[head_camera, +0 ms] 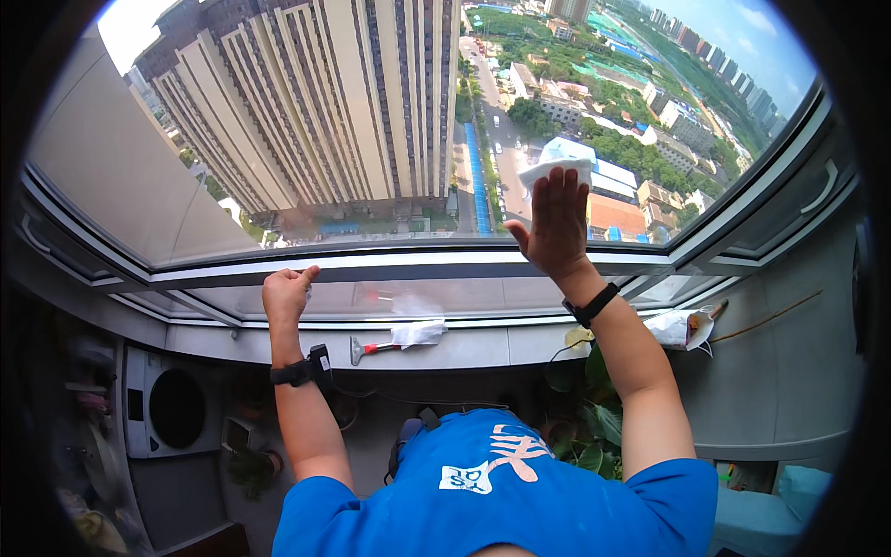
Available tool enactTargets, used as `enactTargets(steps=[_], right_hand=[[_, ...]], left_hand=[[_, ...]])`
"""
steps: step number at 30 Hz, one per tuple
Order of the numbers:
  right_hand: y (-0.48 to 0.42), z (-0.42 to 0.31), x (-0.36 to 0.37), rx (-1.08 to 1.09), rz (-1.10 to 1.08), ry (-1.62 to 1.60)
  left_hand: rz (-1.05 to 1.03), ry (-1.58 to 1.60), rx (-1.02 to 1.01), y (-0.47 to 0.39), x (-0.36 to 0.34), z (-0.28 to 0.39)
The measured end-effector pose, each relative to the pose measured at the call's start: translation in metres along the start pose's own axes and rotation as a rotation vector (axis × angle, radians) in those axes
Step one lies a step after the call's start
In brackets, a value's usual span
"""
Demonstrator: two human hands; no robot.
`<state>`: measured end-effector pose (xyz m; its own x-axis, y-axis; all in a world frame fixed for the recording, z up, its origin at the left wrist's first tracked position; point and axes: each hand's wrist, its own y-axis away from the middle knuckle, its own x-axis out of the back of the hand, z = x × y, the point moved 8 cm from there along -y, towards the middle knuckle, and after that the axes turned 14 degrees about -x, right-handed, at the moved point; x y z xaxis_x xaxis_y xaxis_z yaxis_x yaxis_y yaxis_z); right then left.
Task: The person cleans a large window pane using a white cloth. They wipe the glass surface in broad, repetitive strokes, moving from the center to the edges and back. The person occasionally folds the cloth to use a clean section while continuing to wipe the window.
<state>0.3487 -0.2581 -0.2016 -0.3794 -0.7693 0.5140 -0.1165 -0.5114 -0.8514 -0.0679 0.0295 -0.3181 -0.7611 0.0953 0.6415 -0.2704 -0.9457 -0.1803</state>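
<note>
My right hand point(559, 221) lies flat with its fingers pointing up, pressing a folded white wipe point(565, 167) to the large window pane point(313, 139). The wipe's top and side edges show around the fingertips. My left hand point(284, 294) is curled into a fist, thumb to the right, in front of the window's horizontal rail point(431, 268). A small pale patch shows by its palm; whether it is a held thing I cannot tell. Below, on the sill point(480, 348), lies a scraper point(369, 348) with a red and black handle, partly covered by a white wipe point(419, 333).
A white bag point(679, 328) and a thin stick point(766, 317) lie on the right ledge. Leafy plants point(598, 425) stand below my right arm. At the lower left are a white front-loading washer point(170, 404) and a potted plant point(257, 466). A thin cable point(418, 401) runs below the sill.
</note>
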Motion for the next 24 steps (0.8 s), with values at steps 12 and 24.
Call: enactTargets(steps=[12, 24], right_hand=[[-0.002, -0.156, -0.026, 0.307, -0.224, 0.014], [-0.041, -0.178, -0.021, 0.347, -0.217, 0.002]], left_hand=[[-0.009, -0.041, 0.064, -0.001, -0.004, -0.015], [-0.056, 0.155, 0.068, 0.002, -0.016, -0.014]])
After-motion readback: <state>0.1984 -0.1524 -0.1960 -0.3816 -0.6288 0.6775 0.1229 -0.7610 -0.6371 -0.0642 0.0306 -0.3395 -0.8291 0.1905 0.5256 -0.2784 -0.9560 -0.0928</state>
